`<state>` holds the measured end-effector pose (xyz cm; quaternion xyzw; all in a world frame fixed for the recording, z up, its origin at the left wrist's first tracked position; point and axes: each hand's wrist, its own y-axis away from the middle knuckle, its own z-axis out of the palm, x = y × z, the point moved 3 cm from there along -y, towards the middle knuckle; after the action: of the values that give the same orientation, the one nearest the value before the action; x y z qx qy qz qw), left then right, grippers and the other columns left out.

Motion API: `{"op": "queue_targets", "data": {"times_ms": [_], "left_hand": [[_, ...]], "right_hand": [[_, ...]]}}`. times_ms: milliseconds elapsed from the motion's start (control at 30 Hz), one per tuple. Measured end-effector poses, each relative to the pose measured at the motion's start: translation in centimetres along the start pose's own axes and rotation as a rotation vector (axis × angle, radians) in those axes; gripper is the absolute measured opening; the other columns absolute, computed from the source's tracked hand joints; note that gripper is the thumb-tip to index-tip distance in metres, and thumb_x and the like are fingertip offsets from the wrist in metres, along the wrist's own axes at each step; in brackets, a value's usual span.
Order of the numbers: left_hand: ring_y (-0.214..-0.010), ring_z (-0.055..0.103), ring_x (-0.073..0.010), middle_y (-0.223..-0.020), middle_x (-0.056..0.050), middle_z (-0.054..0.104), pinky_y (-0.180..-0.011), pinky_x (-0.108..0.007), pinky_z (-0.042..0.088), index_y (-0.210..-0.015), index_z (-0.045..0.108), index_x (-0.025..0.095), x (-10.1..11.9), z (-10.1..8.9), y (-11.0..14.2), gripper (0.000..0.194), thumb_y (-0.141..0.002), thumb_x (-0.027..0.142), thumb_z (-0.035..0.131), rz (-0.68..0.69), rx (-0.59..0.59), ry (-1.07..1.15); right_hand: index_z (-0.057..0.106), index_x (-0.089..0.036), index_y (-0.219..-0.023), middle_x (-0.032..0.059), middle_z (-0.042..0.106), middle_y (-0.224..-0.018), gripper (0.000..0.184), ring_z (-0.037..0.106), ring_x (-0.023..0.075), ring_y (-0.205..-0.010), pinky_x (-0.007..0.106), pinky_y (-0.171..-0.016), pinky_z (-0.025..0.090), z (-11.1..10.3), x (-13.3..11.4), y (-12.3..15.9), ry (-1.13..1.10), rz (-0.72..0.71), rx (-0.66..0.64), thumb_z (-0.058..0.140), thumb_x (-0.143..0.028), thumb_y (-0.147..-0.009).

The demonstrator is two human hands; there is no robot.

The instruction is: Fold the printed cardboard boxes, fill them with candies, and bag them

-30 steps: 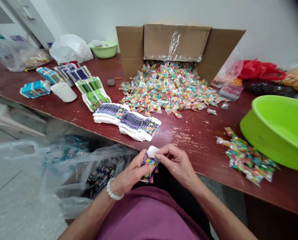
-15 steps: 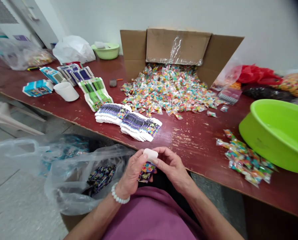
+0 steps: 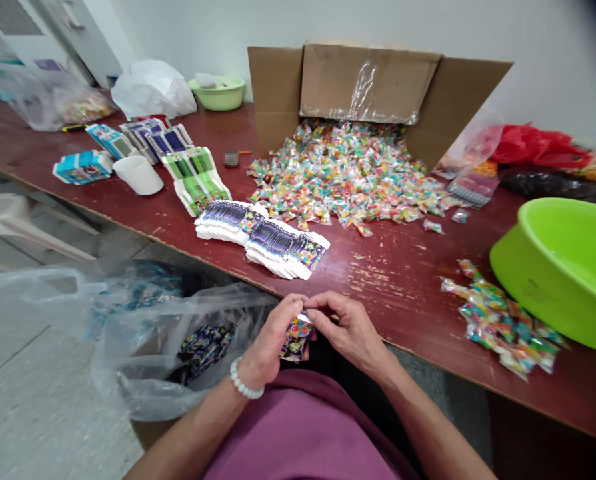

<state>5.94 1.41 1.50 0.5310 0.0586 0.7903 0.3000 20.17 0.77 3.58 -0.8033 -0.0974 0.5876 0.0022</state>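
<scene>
A small dark purple printed card box with bright pictures is held upright above my lap, at the table's front edge. My left hand wraps round its left side, fingers partly hidden behind it. The thumb and fingers of my right hand pinch the white flap at its top. Just beyond, two fanned rows of flat purple card boxes lie on the table. Whatever is inside the held box is hidden.
Wrapped sweets spill from a cardboard box. A smaller sweet pile lies beside a green basin. Green cartons and a white cup stand left. A plastic bag with dark packets hangs below the table edge.
The white flap that stood up at the top of the box is now folded down, and more of the printed front shows. The view has shifted slightly.
</scene>
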Motion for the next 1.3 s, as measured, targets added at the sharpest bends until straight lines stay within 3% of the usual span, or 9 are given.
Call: {"op": "queue_targets", "data": {"times_ms": [133, 400, 500, 733, 867, 1000, 1067, 1200, 1300], "left_hand": [[-0.053, 0.060, -0.0138, -0.072, 0.000, 0.065, -0.043, -0.022, 0.048, -0.118, 0.062, 0.021, -0.3, -0.2, 0.0, 0.047, -0.088, 0.057, 0.056, -0.057, -0.014, -0.001], [-0.067, 0.063, -0.0142, -0.095, -0.004, 0.069, -0.047, -0.019, 0.049, -0.121, 0.065, 0.022, -0.3, -0.7, 0.0, 0.046, -0.086, 0.052, 0.062, 0.083, -0.002, -0.146], [-0.056, 0.059, -0.0128, -0.085, -0.004, 0.069, -0.043, -0.020, 0.047, -0.122, 0.064, 0.020, -0.8, -0.5, -0.1, 0.054, -0.087, 0.059, 0.057, 0.016, 0.012, -0.072], [-0.043, 0.056, -0.0120, -0.061, -0.005, 0.065, -0.039, -0.020, 0.044, -0.095, 0.070, 0.010, -1.4, -0.7, -0.2, 0.074, -0.081, 0.079, 0.046, -0.134, 0.041, -0.099], [-0.040, 0.056, -0.0127, -0.058, -0.005, 0.065, -0.037, -0.021, 0.043, -0.082, 0.068, 0.012, -1.1, -0.7, -0.1, 0.062, -0.081, 0.072, 0.054, -0.151, 0.051, -0.060], [-0.043, 0.057, -0.0131, -0.062, -0.002, 0.067, -0.040, -0.022, 0.045, -0.089, 0.068, 0.015, -1.0, -0.5, -0.4, 0.033, -0.082, 0.047, 0.063, -0.256, 0.001, 0.230], [-0.053, 0.061, -0.0121, -0.072, -0.001, 0.069, -0.049, -0.021, 0.049, -0.094, 0.070, 0.015, -0.8, -0.6, -0.6, 0.025, -0.079, 0.035, 0.066, -0.219, 0.018, 0.335], [-0.081, 0.068, -0.0156, -0.089, -0.001, 0.072, -0.074, -0.024, 0.053, -0.100, 0.070, 0.017, -0.7, -1.3, -0.7, 0.026, -0.078, 0.032, 0.070, -0.058, 0.151, 0.376], [-0.100, 0.067, -0.0196, -0.104, -0.003, 0.073, -0.089, -0.028, 0.050, -0.108, 0.070, 0.019, -0.8, -1.9, -0.4, 0.032, -0.082, 0.038, 0.068, 0.012, 0.183, 0.278]], "right_hand": [[0.074, -0.022, -0.099, 0.0045, 0.072, -0.090, 0.016, 0.068, 0.0186, -0.081, 0.029, -0.074, 0.051, -0.3, -0.3, -0.2, 0.072, -0.088, -0.092, 0.061, -0.031, -0.095], [0.074, -0.024, -0.105, 0.0037, 0.072, -0.090, 0.016, 0.067, 0.0189, -0.081, 0.030, -0.074, 0.050, -0.4, -0.6, 0.0, 0.100, -0.099, -0.120, 0.066, -0.028, -0.092], [0.074, -0.022, -0.104, 0.0041, 0.073, -0.091, 0.016, 0.067, 0.0187, -0.081, 0.030, -0.074, 0.050, -0.4, -0.9, 0.0, 0.141, -0.113, -0.098, 0.063, -0.023, -0.093], [0.076, -0.018, -0.103, 0.0048, 0.074, -0.083, 0.022, 0.064, 0.0152, -0.060, 0.028, -0.058, 0.053, 0.0, 0.4, 0.0, -0.254, 0.161, -0.158, 0.063, -0.033, -0.092], [0.076, -0.022, -0.098, 0.0037, 0.074, -0.087, 0.017, 0.068, 0.0170, -0.071, 0.030, -0.068, 0.054, -0.2, 0.1, 0.0, -0.120, 0.047, -0.130, 0.062, -0.031, -0.094], [0.070, -0.025, -0.108, 0.0065, 0.071, -0.111, 0.018, 0.065, 0.0217, -0.104, 0.037, -0.091, 0.051, 0.8, -0.2, 1.2, 0.035, -0.151, -0.078, 0.055, -0.029, -0.099], [0.058, -0.024, -0.126, 0.0105, 0.064, -0.124, 0.033, 0.060, 0.0252, -0.114, 0.042, -0.097, 0.048, 1.8, 0.0, 2.1, 0.133, -0.214, -0.008, 0.061, -0.032, -0.095], [0.029, -0.018, -0.148, 0.0205, 0.047, -0.142, 0.099, 0.048, 0.0362, -0.123, 0.054, -0.102, 0.041, 4.0, 0.1, 2.9, 0.425, -0.273, 0.056, 0.085, -0.041, -0.071], [0.026, -0.019, -0.150, 0.0193, 0.051, -0.138, 0.101, 0.048, 0.0372, -0.118, 0.056, -0.099, 0.040, 4.8, -0.2, 2.4, 0.556, -0.292, 0.039, 0.085, -0.028, -0.068]]}}
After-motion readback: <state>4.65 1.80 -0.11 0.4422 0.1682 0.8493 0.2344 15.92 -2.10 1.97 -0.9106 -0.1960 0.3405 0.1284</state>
